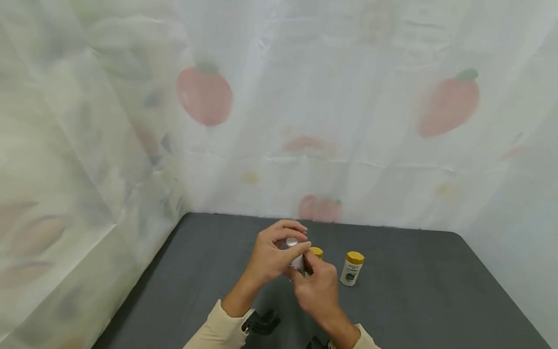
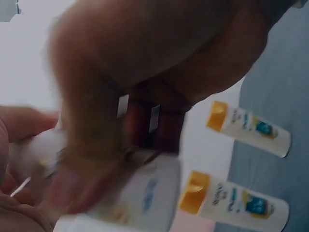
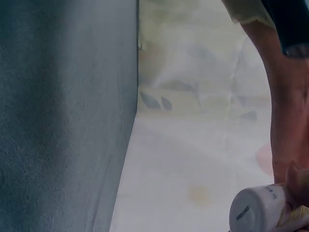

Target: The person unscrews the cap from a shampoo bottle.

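Item: small white plastic bottle with its pale top exposed, held above the dark grey desk. Our left hand curls fingers round its top; our right hand grips the body, steadying it. Two yellow-capped white bottles stand just beside.

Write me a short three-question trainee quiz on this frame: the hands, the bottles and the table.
1. True or false: both hands grip the white bottle above the table.
2. How many yellow-capped bottles stand on the table?
3. Which is nearer the hands: A) the left yellow-capped bottle, B) the right one?

Key: 1 true, left hand and right hand both hold it. 2 two. 3 A.
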`<state>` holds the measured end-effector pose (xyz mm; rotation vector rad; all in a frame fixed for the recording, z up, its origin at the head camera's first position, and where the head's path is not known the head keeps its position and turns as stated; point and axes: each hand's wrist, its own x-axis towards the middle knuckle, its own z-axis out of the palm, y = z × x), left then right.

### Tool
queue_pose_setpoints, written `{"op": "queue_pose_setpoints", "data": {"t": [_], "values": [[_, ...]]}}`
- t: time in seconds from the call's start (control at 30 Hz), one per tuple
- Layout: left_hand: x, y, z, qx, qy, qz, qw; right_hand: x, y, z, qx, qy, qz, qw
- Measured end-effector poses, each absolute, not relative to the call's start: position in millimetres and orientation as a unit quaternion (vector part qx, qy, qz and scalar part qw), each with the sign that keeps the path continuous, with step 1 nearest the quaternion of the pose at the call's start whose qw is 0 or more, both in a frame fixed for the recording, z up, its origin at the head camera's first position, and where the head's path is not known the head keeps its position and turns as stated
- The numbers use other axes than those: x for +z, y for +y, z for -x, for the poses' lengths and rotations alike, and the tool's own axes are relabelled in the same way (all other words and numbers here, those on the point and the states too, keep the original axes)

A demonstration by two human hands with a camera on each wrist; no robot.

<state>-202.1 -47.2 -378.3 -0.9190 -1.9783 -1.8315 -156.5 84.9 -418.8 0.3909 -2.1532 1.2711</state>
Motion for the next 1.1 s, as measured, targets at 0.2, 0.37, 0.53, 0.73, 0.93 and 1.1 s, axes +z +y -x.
{"op": "queue_pose_setpoints", "data": {"t": [0.2, 0.37, 0.53, 0.73, 0.93, 1.1], "values": [[-378.4, -43.4, 199.0, -0.654, -0.679, 0.315, 0.114, -419.4, 83.4, 157.5, 0.510, -0.780, -0.168, 0.320], [-375.6, -56.6, 197.0, -0.663, -0.657, 0.353, 0.057, -410.8, 89.0, 157.1, 0.557, -0.769, -0.145, 0.277], [-373.7, -64.3, 196.8, -0.660, -0.650, 0.374, 0.044, -406.7, 93.4, 155.4, 0.563, -0.779, -0.134, 0.242], [-374.7, -59.9, 197.7, -0.667, -0.639, 0.369, 0.101, -404.8, 93.0, 149.8, 0.540, -0.794, -0.136, 0.245], [-375.0, -46.1, 195.9, -0.666, -0.620, 0.394, 0.131, -408.0, 93.3, 147.4, 0.530, -0.789, -0.150, 0.273], [-372.1, -45.5, 191.7, -0.671, -0.639, 0.362, 0.103, -407.5, 97.0, 149.5, 0.552, -0.777, -0.146, 0.264]]}}
